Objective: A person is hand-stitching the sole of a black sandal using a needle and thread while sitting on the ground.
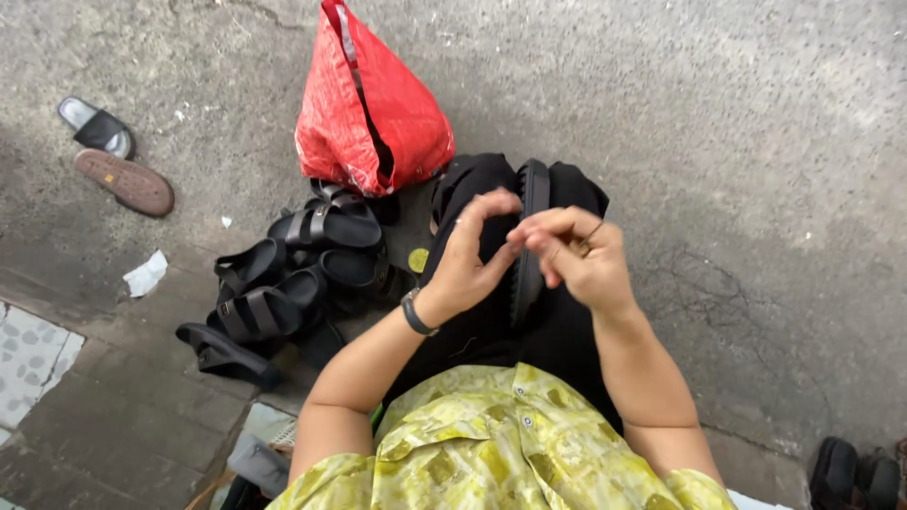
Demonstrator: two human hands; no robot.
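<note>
I sit on the ground with a black sandal (531, 203) standing on edge on my lap, sole turned to the right. My left hand (468, 255) curls against the sandal's left side, thumb and fingers pinched near its upper edge. My right hand (576, 253) is bunched at the sandal's right side, fingertips meeting the left hand's; a thin thread or needle seems pinched there, too small to be sure. A black band sits on my left wrist and a ring on a right finger.
A heap of black strapped sandals (283, 283) lies left of my knees. Behind it stands a red plastic bag (364, 113). A black slide (94, 126) and an upturned brown sole (125, 181) lie far left. More black shoes (855, 472) sit at the lower right.
</note>
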